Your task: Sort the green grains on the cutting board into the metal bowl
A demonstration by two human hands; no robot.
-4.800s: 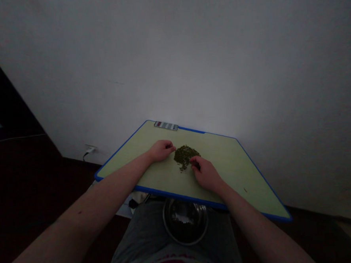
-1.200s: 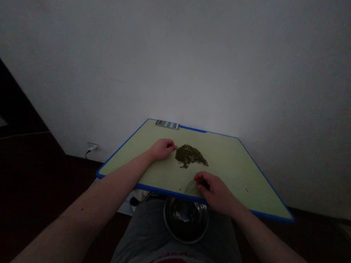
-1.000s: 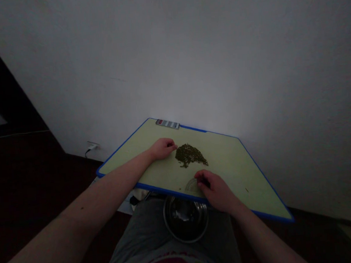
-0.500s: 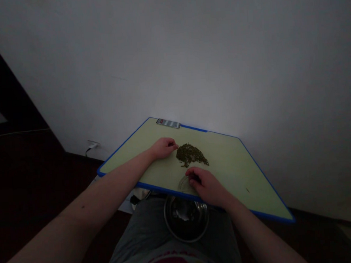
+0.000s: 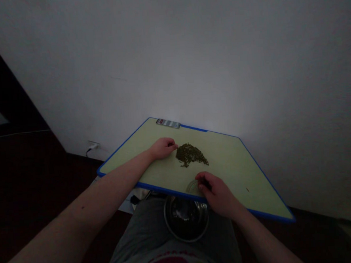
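Observation:
A pile of small dark-green grains or beans (image 5: 191, 153) lies on the pale yellow board (image 5: 225, 160) with a blue rim. My left hand (image 5: 163, 147) rests on the board at the pile's left edge, its fingers curled and their tips together; whether anything is between them cannot be seen. Near the board's front edge, my right hand (image 5: 215, 190) has its fingers curled at the rim of a clear round dish or lid (image 5: 192, 187), partly hidden by the hand. Below that edge, a shiny metal bowl (image 5: 185, 220) sits on my lap.
A phone (image 5: 168, 123) with its screen lit lies at the board's far left edge, close to the wall (image 5: 189, 67). One small brown sliver (image 5: 247, 190) is on the board's right part. A plug in a wall socket (image 5: 93, 145) is left of the board.
My right hand has moved right and slightly toward me, and the clear round piece has shifted with it. My left hand and the pile look the same.

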